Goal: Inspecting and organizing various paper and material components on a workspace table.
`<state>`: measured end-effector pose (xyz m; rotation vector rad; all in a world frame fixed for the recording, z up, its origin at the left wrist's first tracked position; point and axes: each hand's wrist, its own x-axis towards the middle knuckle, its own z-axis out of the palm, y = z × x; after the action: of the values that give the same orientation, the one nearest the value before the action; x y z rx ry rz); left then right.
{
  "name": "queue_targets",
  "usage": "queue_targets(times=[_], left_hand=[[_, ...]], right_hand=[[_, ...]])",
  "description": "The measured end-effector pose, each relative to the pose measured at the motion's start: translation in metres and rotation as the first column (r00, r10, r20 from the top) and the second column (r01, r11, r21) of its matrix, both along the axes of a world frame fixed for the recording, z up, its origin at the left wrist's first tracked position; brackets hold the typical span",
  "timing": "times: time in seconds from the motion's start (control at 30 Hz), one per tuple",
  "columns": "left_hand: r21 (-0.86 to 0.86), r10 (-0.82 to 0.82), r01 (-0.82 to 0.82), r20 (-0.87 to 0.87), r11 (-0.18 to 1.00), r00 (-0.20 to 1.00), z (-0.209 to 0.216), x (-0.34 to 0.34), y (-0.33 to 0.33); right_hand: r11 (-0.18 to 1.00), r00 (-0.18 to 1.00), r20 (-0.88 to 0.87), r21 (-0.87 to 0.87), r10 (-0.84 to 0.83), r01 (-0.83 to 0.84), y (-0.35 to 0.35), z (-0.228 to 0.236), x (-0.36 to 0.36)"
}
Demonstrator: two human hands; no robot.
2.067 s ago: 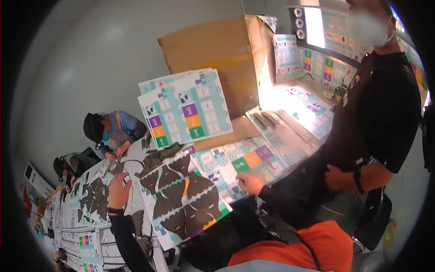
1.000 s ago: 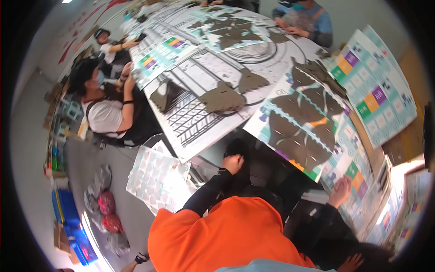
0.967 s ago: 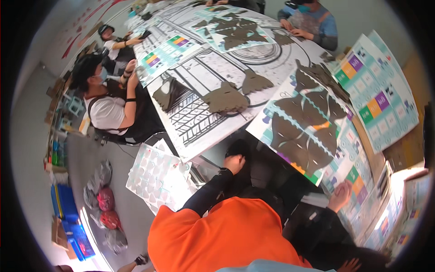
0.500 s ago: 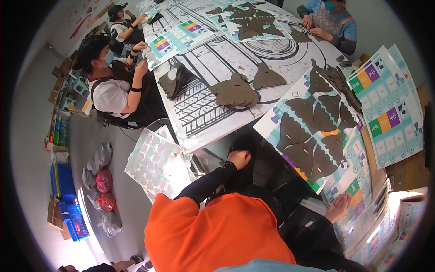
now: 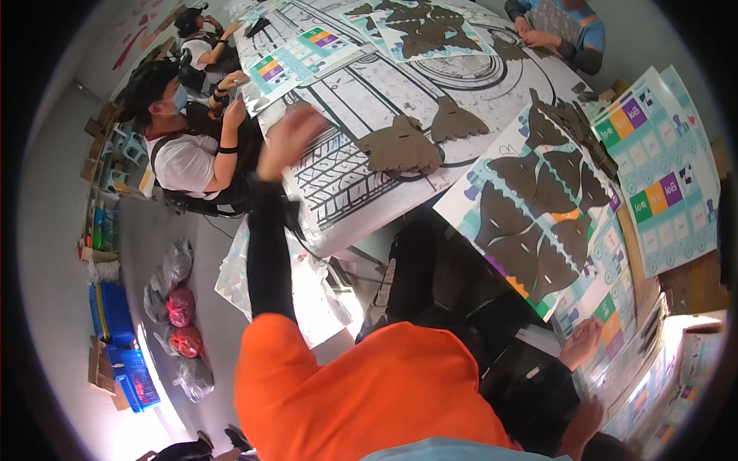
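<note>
My left hand [image 5: 294,138] is raised at the near left edge of the table, blurred by motion; its fingers are too smeared to read. Two flat dark-brown pieces with scalloped edges lie to its right, a wide one [image 5: 401,150] and a fan-shaped one [image 5: 457,121]. Low on the right, my right hand [image 5: 582,343] has its fingers curled beside printed sheets [image 5: 607,323]; what they hold, if anything, is hidden. Above it, a large printed sheet [image 5: 489,270] carries several dark-brown fan-shaped pieces [image 5: 513,192].
The long table [image 5: 323,234] bears black line drawings. Co-workers sit along its left [image 5: 184,157] and far right [image 5: 565,38]. Printed boards [image 5: 669,184] lean at the right. Bagged bundles [image 5: 181,307] and blue crates [image 5: 127,369] stand on the left floor. Another hand [image 5: 587,421] shows below mine.
My left hand has swung from near my knee up and left to the table edge. The dark piece seen there before no longer shows. My right hand stays about where it was.
</note>
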<state>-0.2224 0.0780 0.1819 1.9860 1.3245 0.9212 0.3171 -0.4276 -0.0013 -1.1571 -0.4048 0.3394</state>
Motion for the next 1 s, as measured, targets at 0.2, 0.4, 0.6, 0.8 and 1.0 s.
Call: queue_targets(times=[0.2, 0.4, 0.6, 0.8, 1.0], left_hand=[[-0.245, -0.023, -0.186, -0.661, 0.951, 0.750, -0.052, -0.062, 0.170], [-0.010, 0.085, -0.152, -0.790, 0.988, 0.607, -0.106, -0.055, 0.201], [0.099, 0.175, -0.161, -0.801, 0.982, 0.572, -0.109, -0.030, 0.188], [0.104, 0.166, -0.136, -0.781, 0.985, 0.602, -0.104, -0.050, 0.191], [0.133, 0.133, -0.054, -0.705, 0.990, 0.696, -0.105, -0.051, 0.192]], right_hand=[[0.938, 0.974, 0.220, -0.345, 0.046, 0.034, 0.032, 0.046, -0.043], [0.906, 0.951, 0.280, -0.424, 0.134, -0.003, 0.029, 0.065, -0.070], [0.899, 0.955, 0.244, -0.435, 0.168, -0.047, 0.015, 0.062, -0.070], [0.900, 0.957, 0.232, -0.431, 0.173, -0.058, 0.031, 0.070, -0.074], [0.895, 0.961, 0.228, -0.444, 0.159, -0.042, 0.026, 0.067, -0.076]])
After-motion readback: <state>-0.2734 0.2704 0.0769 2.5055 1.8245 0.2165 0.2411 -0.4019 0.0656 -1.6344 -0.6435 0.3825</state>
